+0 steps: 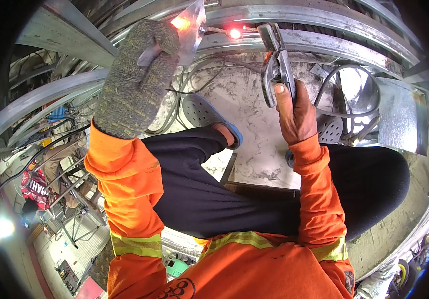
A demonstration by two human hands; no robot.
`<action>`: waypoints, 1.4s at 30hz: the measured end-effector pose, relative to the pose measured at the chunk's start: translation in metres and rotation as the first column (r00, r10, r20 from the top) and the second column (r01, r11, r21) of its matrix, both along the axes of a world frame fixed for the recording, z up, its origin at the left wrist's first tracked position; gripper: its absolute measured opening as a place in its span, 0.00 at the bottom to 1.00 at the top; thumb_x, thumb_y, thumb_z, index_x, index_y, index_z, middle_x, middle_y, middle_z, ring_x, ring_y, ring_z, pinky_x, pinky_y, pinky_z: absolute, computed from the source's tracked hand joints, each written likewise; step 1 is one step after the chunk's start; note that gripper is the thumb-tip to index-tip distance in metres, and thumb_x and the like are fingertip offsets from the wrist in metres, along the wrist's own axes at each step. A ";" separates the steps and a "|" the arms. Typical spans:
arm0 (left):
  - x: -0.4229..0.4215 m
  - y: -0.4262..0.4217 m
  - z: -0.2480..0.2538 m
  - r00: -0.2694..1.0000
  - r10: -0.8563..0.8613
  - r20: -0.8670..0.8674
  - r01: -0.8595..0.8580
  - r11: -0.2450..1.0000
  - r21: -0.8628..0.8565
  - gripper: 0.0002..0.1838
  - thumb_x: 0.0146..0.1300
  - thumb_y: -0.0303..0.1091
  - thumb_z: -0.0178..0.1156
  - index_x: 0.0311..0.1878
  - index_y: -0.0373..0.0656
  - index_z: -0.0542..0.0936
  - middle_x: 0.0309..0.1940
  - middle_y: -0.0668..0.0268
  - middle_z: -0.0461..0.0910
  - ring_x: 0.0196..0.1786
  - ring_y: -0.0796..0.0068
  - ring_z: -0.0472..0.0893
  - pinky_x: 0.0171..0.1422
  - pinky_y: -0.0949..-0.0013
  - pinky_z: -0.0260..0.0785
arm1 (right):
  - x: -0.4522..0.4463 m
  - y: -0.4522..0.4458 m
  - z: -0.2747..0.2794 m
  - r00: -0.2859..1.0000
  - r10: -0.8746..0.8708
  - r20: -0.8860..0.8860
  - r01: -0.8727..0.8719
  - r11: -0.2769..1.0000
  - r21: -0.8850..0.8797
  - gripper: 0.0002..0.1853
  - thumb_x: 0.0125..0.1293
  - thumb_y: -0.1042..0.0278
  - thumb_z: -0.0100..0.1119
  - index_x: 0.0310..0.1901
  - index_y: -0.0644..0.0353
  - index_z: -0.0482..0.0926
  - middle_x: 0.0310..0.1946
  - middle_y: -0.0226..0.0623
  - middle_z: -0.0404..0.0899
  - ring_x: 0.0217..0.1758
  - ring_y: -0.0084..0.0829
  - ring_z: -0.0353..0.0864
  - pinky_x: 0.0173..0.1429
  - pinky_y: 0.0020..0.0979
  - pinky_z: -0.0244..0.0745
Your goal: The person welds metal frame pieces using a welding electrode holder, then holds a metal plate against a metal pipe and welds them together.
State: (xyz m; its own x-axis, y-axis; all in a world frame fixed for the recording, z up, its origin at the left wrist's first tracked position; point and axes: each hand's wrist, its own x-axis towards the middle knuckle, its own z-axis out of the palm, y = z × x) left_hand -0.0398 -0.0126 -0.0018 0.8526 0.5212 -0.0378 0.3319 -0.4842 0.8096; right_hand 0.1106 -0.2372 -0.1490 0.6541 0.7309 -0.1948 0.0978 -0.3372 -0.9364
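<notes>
My left hand [142, 74], in a thick grey knitted glove, is closed around a thin shiny metal sheet [192, 35] near the top of the view. Orange light reflects off this sheet. Bare and closed, my right hand [295, 110] grips a metal clamp-like tool [278, 65], with the thumb along its handle. From the tool's upper end a thin rod [217, 30] reaches left towards the sheet. A red glowing spot [234, 34] shows beside the rod, in front of the metal bars [314, 42].
Cables [174, 107] run over the pale floor below the bars. A black cable loop [369, 113] and a metal panel [399, 114] lie at the right. At far left are another person [36, 184] in red and a metal frame [70, 192]. My legs are crossed beneath my hands.
</notes>
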 end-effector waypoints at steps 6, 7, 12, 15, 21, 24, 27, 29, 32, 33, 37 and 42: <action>-0.006 0.014 0.004 0.966 -0.231 -0.117 0.258 0.840 0.477 0.08 0.69 0.26 0.60 0.50 0.38 0.77 0.49 0.61 0.77 0.51 0.67 0.78 0.57 0.68 0.70 | 0.000 0.000 -0.002 0.998 -0.018 -0.057 0.018 1.000 0.006 0.21 0.75 0.52 0.58 0.53 0.64 0.75 0.26 0.51 0.80 0.29 0.49 0.83 0.37 0.40 0.76; -0.006 0.009 0.003 0.988 -0.134 -0.077 0.152 0.924 0.352 0.08 0.69 0.26 0.60 0.50 0.38 0.77 0.49 0.62 0.77 0.51 0.67 0.78 0.58 0.68 0.70 | -0.001 0.000 -0.003 0.998 -0.015 -0.055 0.015 1.000 0.013 0.21 0.75 0.52 0.58 0.53 0.64 0.75 0.26 0.51 0.80 0.29 0.50 0.83 0.37 0.40 0.76; -0.008 0.009 0.002 0.991 -0.129 -0.046 0.137 0.916 0.376 0.08 0.69 0.25 0.60 0.50 0.39 0.77 0.49 0.63 0.77 0.51 0.68 0.78 0.59 0.69 0.70 | -0.001 0.002 0.000 0.999 0.033 -0.031 -0.033 0.999 -0.011 0.20 0.75 0.52 0.58 0.53 0.64 0.75 0.26 0.53 0.80 0.30 0.52 0.83 0.37 0.41 0.76; -0.008 0.007 0.004 0.991 -0.084 -0.103 0.114 0.940 0.323 0.09 0.69 0.25 0.60 0.50 0.40 0.77 0.49 0.64 0.77 0.51 0.71 0.77 0.58 0.70 0.70 | -0.001 0.003 0.003 0.999 0.051 -0.017 -0.052 0.998 -0.028 0.21 0.75 0.51 0.58 0.53 0.64 0.75 0.26 0.54 0.79 0.30 0.54 0.84 0.37 0.42 0.76; -0.009 0.008 0.001 0.992 -0.119 -0.047 0.128 0.930 0.344 0.09 0.69 0.24 0.61 0.51 0.41 0.76 0.48 0.66 0.77 0.48 0.76 0.77 0.54 0.72 0.71 | -0.002 0.005 -0.001 0.998 0.058 -0.032 -0.059 0.998 -0.036 0.21 0.75 0.51 0.58 0.53 0.62 0.75 0.26 0.54 0.80 0.31 0.56 0.84 0.35 0.43 0.76; -0.008 0.005 0.006 0.996 -0.020 -0.089 0.033 0.988 0.152 0.10 0.66 0.19 0.62 0.50 0.36 0.78 0.54 0.58 0.75 0.60 0.61 0.75 0.67 0.64 0.68 | -0.002 0.005 -0.002 0.998 0.064 -0.023 -0.064 0.997 -0.039 0.20 0.74 0.51 0.59 0.52 0.62 0.75 0.27 0.54 0.80 0.32 0.57 0.84 0.35 0.44 0.76; -0.010 0.008 0.001 0.990 -0.113 -0.084 0.135 0.933 0.333 0.09 0.69 0.24 0.61 0.51 0.41 0.76 0.48 0.65 0.77 0.47 0.76 0.77 0.53 0.72 0.71 | -0.003 0.005 -0.002 0.997 0.070 -0.013 -0.070 0.997 -0.040 0.20 0.74 0.51 0.59 0.52 0.62 0.75 0.27 0.55 0.79 0.32 0.58 0.83 0.35 0.45 0.76; -0.009 0.007 -0.001 0.998 -0.055 -0.019 0.058 0.981 0.186 0.09 0.69 0.24 0.61 0.50 0.41 0.76 0.47 0.66 0.77 0.46 0.76 0.77 0.52 0.72 0.72 | -0.003 0.005 -0.002 0.998 0.069 -0.001 -0.069 0.997 -0.034 0.20 0.74 0.51 0.60 0.52 0.61 0.75 0.27 0.55 0.79 0.32 0.58 0.83 0.35 0.45 0.76; -0.013 0.010 -0.006 0.997 -0.071 0.006 0.068 0.972 0.226 0.10 0.69 0.23 0.61 0.51 0.41 0.77 0.48 0.64 0.77 0.47 0.74 0.78 0.53 0.70 0.72 | -0.003 0.005 -0.003 0.997 0.070 0.023 -0.070 0.997 -0.023 0.20 0.73 0.51 0.60 0.53 0.61 0.74 0.27 0.56 0.79 0.32 0.59 0.83 0.35 0.46 0.75; -0.013 0.009 -0.004 0.997 -0.071 0.006 0.068 0.972 0.226 0.10 0.69 0.23 0.61 0.51 0.41 0.77 0.48 0.64 0.77 0.47 0.74 0.78 0.53 0.70 0.72 | -0.003 0.005 -0.003 0.997 0.071 0.020 -0.071 0.997 -0.023 0.20 0.73 0.52 0.60 0.53 0.61 0.74 0.27 0.56 0.79 0.32 0.59 0.83 0.35 0.46 0.75; -0.021 0.020 0.005 0.887 -0.215 -0.409 0.456 0.265 0.850 0.11 0.67 0.25 0.63 0.52 0.41 0.78 0.50 0.60 0.77 0.48 0.68 0.79 0.55 0.66 0.73 | -0.004 0.007 -0.005 0.997 0.065 0.035 -0.063 0.997 -0.035 0.19 0.74 0.53 0.60 0.52 0.61 0.74 0.27 0.56 0.79 0.33 0.60 0.83 0.35 0.46 0.75; -0.009 0.003 0.003 0.998 0.036 -0.044 -0.031 0.993 0.118 0.09 0.67 0.26 0.62 0.50 0.39 0.77 0.49 0.59 0.78 0.49 0.63 0.79 0.56 0.65 0.72 | -0.001 0.007 0.002 0.996 0.083 -0.032 -0.085 0.995 -0.051 0.19 0.74 0.54 0.60 0.53 0.62 0.75 0.28 0.55 0.79 0.32 0.56 0.83 0.36 0.42 0.76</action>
State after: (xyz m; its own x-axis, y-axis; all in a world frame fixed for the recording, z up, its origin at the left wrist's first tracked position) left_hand -0.0486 -0.0095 0.0008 0.8334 0.5525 -0.0133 0.3849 -0.5630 0.7314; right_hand 0.1094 -0.2305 -0.1474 0.5843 0.7712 -0.2526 0.1000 -0.3773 -0.9207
